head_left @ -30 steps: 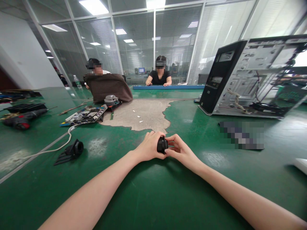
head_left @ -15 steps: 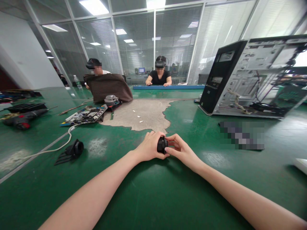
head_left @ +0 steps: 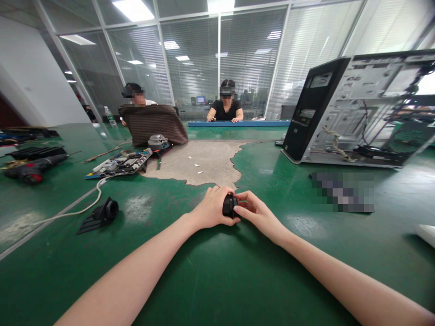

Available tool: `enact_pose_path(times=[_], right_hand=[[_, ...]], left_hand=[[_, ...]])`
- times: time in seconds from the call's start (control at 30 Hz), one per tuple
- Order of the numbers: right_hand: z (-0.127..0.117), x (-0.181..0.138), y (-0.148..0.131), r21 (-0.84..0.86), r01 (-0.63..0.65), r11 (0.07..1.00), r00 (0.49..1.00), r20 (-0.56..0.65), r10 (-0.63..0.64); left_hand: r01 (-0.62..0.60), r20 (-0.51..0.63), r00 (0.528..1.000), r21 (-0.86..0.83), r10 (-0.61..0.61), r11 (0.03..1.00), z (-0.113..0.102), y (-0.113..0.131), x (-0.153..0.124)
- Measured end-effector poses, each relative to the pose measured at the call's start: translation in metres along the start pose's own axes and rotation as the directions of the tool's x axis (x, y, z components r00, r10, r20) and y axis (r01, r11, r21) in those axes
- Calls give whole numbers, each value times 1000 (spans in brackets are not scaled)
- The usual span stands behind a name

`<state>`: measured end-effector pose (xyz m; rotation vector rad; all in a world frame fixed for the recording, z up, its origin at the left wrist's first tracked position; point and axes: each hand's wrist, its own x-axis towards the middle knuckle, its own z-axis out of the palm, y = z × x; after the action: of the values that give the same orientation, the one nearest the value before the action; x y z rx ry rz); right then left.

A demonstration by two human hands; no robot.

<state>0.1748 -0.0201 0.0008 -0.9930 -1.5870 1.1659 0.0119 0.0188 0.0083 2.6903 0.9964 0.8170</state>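
A small black round part [head_left: 229, 206] is held between both my hands just above the green table [head_left: 217, 280], in the middle of the view. My left hand [head_left: 212, 209] wraps its fingers round the part's left side. My right hand [head_left: 254, 212] pinches the right side with thumb and fingertips. Most of the part is hidden by my fingers.
An open computer case [head_left: 356, 108] stands at the right. A circuit board [head_left: 120, 164], a black part on a white cable [head_left: 103, 212] and a red and black tool [head_left: 32, 170] lie at the left. A worn bare patch [head_left: 200, 165] lies ahead. Two people sit at the far side.
My right fingers have shifted slightly on the black part. Otherwise nothing has moved.
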Motion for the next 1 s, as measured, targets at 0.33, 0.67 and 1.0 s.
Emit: enact_pose_path(times=[0.33,0.67,1.0], right_hand=[[0,-1,2,31,32,999,999,3,-32],[1,-1,0,-8,16,1000,1000,21,-16],[0,1,3,7,25,1000,999,-23,-25]], left_hand=[[7,9,1000,1,-7,1000,0,0,0],[7,16,1000,-5,-7,1000,1,0,0],[4,-1,1000,-7,-4,1000,0,0,0]])
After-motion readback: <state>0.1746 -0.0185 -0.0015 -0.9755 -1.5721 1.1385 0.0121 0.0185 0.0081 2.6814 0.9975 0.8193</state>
